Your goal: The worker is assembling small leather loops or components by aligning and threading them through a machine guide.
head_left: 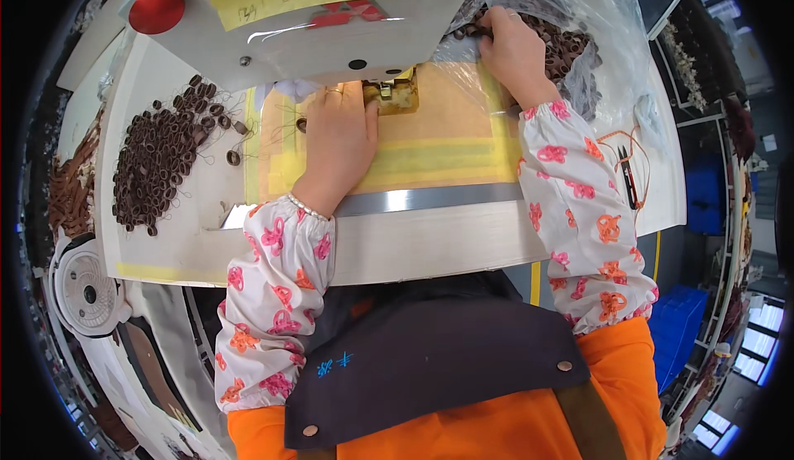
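Note:
My left hand (339,141) is under the head of a white sewing machine (331,42), its fingertips beside the metal needle plate (401,96). The fingers look bent and closed, but the machine head partly hides them, and I cannot make out what they hold. One brown fabric loop (301,125) lies just left of this hand. At the back right, my right hand (517,55) reaches to a clear plastic bag (608,5) full of small brown fabric loops (558,42). Its thumb and fingers pinch a dark brown loop at the edge of the pile.
A heap of brown loops (161,154) with loose threads covers the table's left side. Thread snips (628,177) with an orange cord lie at the right. A metal strip (430,198) crosses in front of the yellow-taped board (463,154). A white fan (87,290) stands lower left.

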{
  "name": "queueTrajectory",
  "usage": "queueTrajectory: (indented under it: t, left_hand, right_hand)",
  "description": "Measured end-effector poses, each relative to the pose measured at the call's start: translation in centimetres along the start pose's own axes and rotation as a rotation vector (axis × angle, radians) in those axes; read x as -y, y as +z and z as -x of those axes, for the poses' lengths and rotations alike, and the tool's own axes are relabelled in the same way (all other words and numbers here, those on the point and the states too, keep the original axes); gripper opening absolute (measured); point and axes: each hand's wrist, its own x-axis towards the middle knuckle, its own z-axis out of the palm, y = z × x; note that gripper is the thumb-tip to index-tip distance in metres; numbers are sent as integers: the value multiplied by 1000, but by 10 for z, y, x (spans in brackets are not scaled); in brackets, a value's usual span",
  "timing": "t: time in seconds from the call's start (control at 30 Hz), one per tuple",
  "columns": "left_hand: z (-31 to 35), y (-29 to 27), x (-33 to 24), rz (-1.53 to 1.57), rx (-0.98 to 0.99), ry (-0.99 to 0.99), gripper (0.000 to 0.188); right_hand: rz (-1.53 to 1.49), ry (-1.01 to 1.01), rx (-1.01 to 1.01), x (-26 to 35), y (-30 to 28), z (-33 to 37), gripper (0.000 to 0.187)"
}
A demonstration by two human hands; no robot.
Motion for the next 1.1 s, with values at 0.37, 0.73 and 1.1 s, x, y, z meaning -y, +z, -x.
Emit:
queueTrajectory:
  t: [0.37, 0.73, 1.1]
  left_hand:
    - [1, -4, 5, 421, 27, -115, 14]
    - [0, -3, 5, 614, -5, -151, 13]
    - [-2, -13, 3, 771, 190, -108, 21]
  right_hand:
    - [-348, -83, -5, 34, 5, 38, 11]
    - [-532, -230, -197, 51, -14, 38, 17]
    - [-606, -319, 153, 94, -12, 69, 27]
